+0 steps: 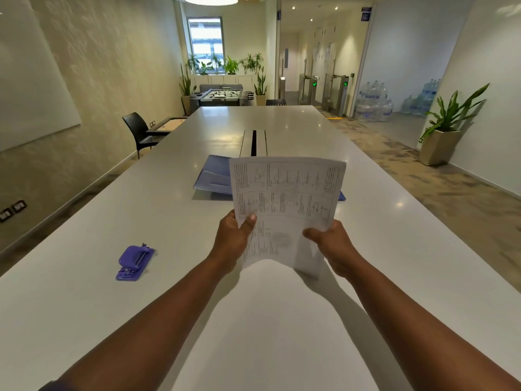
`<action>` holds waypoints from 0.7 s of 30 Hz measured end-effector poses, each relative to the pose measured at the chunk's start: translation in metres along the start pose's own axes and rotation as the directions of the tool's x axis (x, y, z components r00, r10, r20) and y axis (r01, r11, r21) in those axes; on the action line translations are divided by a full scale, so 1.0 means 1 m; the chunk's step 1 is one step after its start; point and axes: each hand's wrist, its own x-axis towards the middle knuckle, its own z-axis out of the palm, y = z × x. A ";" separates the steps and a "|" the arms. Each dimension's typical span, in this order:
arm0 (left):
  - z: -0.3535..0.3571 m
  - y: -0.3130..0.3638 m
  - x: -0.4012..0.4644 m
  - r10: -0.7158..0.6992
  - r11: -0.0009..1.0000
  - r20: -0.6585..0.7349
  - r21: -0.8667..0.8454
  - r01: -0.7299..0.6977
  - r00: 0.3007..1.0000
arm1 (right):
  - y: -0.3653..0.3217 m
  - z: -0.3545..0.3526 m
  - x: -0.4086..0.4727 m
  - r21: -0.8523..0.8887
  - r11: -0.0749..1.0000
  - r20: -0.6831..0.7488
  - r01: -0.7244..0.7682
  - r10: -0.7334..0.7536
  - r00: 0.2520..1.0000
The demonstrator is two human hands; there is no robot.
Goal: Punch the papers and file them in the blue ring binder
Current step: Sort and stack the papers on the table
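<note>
1. A long white table (158,193) with a smooth, glossy top runs away from the viewer; a narrow cable slot (253,142) is set in its middle, further back
2. The blue ring binder (214,176) lies open and flat beyond the hands, its right part hidden behind the raised sheets
3. A blue-violet hole punch (134,262) sits on the near left of the table, well apart from the binder
4. The papers (284,193), thin printed sheets with diagrams and text, are held up off the table and curl at the near edge
5. The left hand (232,239) pinches their left edge, thumb on top; the right hand (329,244) grips the right edge
6. A black chair (138,131) stands far left, a potted plant (445,122) far right
</note>
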 end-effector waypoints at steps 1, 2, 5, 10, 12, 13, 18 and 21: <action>0.000 0.000 -0.001 0.004 1.000 0.003 -0.003 -0.004 1.000 | 0.000 0.000 0.000 -0.001 1.000 -0.004 -0.003 0.003 1.000; 0.000 0.001 -0.001 0.012 1.000 0.005 -0.006 -0.012 1.000 | 0.000 -0.001 0.001 -0.001 1.000 -0.008 -0.006 0.006 1.000; -0.001 0.002 -0.001 0.010 1.000 0.002 -0.006 -0.010 1.000 | -0.001 -0.002 0.002 0.011 1.000 0.001 0.000 0.000 1.000; -0.001 -0.001 -0.002 -0.013 1.000 0.014 0.026 0.012 1.000 | 0.003 -0.002 0.002 0.023 1.000 0.014 -0.004 0.004 1.000; -0.001 0.000 -0.002 -0.009 0.999 0.015 0.032 0.009 1.000 | 0.003 -0.003 0.003 0.027 1.000 0.008 -0.002 0.002 1.000; -0.001 -0.001 -0.002 -0.011 0.999 0.022 0.034 0.010 1.000 | 0.004 -0.003 0.003 0.030 1.000 0.010 0.000 0.000 1.000; 0.001 -0.006 -0.004 -0.027 0.999 0.038 0.044 0.025 0.999 | 0.009 -0.004 0.001 0.039 0.999 0.034 0.002 -0.003 0.999; 0.001 -0.007 -0.004 -0.044 0.997 0.042 0.060 0.041 0.998 | 0.007 -0.005 0.000 0.039 0.999 0.048 0.013 -0.014 0.999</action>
